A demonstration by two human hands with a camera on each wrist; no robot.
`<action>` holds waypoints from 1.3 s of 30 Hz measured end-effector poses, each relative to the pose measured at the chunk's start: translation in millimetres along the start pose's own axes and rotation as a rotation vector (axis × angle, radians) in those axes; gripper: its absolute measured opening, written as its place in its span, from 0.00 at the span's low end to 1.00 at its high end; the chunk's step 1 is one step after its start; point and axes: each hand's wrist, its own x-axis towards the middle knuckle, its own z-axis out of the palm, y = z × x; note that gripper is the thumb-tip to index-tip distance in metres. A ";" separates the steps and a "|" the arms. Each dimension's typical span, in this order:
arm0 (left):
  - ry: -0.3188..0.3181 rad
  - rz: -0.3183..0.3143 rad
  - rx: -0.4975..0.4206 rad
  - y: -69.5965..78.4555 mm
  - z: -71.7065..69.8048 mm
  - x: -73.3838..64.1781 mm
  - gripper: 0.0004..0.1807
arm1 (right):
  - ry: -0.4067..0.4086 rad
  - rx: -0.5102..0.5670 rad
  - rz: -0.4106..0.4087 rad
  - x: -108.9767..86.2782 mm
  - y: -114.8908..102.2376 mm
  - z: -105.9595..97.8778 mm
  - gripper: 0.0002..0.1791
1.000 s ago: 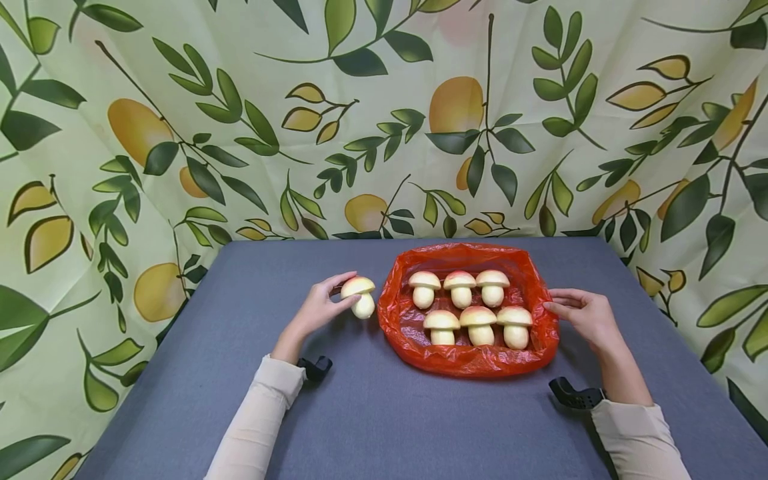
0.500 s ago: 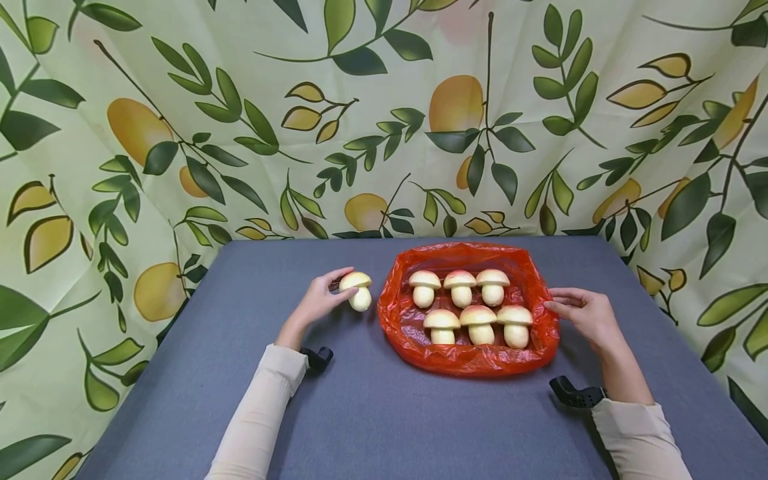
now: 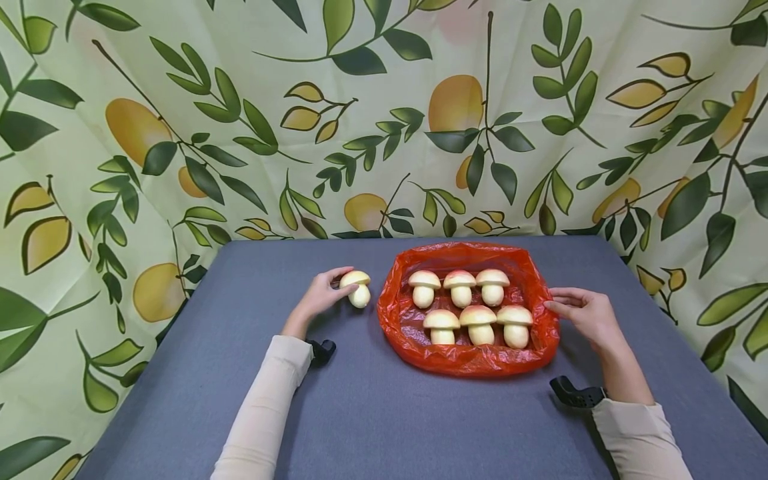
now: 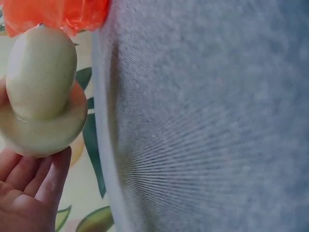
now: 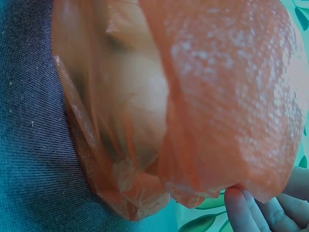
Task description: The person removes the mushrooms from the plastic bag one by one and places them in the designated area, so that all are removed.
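Observation:
My left hand (image 3: 318, 297) pinches a toy mushroom (image 3: 360, 295) with a pale yellow cap, just left of the red plastic bag (image 3: 474, 363). In the left wrist view the mushroom's rounded stem (image 4: 41, 72) faces the camera, and fingers hold the cap. My right hand (image 3: 591, 320) grips the bag's right edge between thumb and fingers. Several similar mushrooms lie in the bag in two rows, a back row (image 3: 461, 295) and a front row (image 3: 479, 333). Through the bag's film (image 5: 227, 96) the right wrist view shows blurred pale shapes.
A blue-grey cloth (image 3: 432, 427) covers the table. Behind and at the sides hangs a curtain (image 3: 396, 87) printed with leaves and fruit. Each wrist carries a black strap device, such as the right one (image 3: 576, 395).
My left hand has drawn slightly back and up the table with the mushroom, a little away from the bag. The right hand and the bag have stayed in place.

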 end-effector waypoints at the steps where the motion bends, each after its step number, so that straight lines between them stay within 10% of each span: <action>1: -0.002 -0.010 0.001 -0.8 0.0 0.8 0.29 | 0.000 0.000 0.000 0.0 0.2 0.1 0.28; 39: -0.136 -0.013 0.012 -8.3 -9.2 15.8 0.30 | -0.003 -0.004 0.016 1.1 1.0 0.7 0.29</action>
